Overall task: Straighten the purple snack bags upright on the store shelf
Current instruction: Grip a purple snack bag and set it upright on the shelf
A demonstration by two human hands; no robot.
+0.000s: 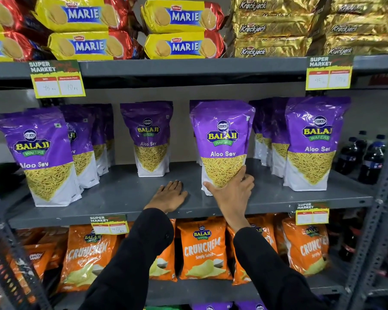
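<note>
Several purple Aloo Sev bags stand on the grey middle shelf (126,193). My right hand (231,189) grips the lower part of the front centre bag (222,139), which stands upright near the shelf's front. My left hand (169,195) lies flat, palm down, on the bare shelf just left of that bag, holding nothing. Another bag (149,137) stands further back, centre-left. A leaning bag (40,153) fronts a row at the left. At the right, a bag (311,142) stands before a row.
Yellow Marie biscuit packs (184,16) and gold Krackjack packs (271,27) fill the shelf above. Orange Crunchem bags (202,249) line the shelf below. Dark cola bottles (372,159) stand at the far right. Price tags (57,79) hang from shelf edges.
</note>
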